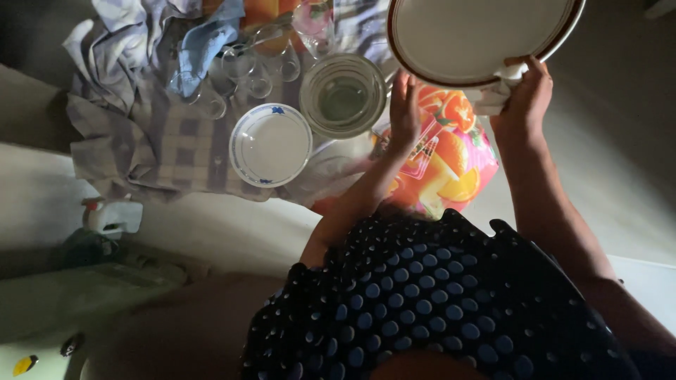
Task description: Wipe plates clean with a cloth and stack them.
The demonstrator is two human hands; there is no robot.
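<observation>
Drying in hand, by the look of it: large white plate with a brown rim [472, 35] held up at the upper right of the frame, tilted, face toward the camera. Right hand [524, 98] closed around a white cloth [496, 88], pressed to the plate's lower edge. Left hand [405, 105] flat and open against the rim's lower left, fingers straight, steadying rather than clasping.

Next move, judged from this: a turn of the plate under the cloth, calling for a firm hold on the left so the rim does not slip.

Below, centre of frame: clear glass bowl [343, 95], nothing visible inside beyond a glint, possibly wet. Left of it, small white plate with blue trim [271, 144], bare. Upper centre, a cluster of drinking glasses [246, 74], contents too dim to tell. All resting on a checked cloth [148, 137]; bright fruit-patterned cover [451, 162] under the arms. Spray bottle [113, 214] at the left edge, well apart.
</observation>
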